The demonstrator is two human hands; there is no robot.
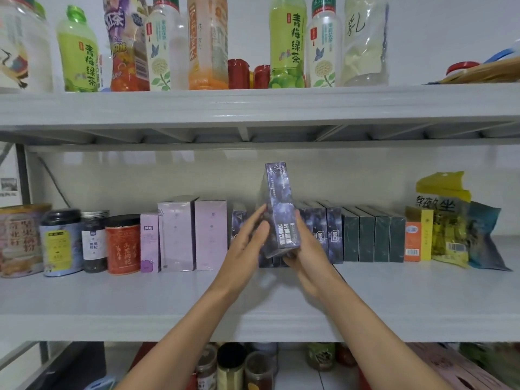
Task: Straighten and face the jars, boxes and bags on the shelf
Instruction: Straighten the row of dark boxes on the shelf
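Both my forearms reach up from the bottom of the frame to the middle grey shelf [168,294]. At centre frame my left hand [247,237] lies with straight fingers against the left face of a tall dark purple cardboard box [281,212], while my right hand [304,249] has its fingers curled round the box's lower right edge. I see the box lifted above the row and tilted; its white Chinese print is too blurred for me to read. Behind it stand matching purple boxes [326,232], then dark green boxes [374,237] to the right and pale lilac boxes [194,232] to the left. On the upper shelf, two green plastic bottles [287,43] read 青梅绿茶. At centre left, a red round tin [123,244] reads 头茬枸杞.
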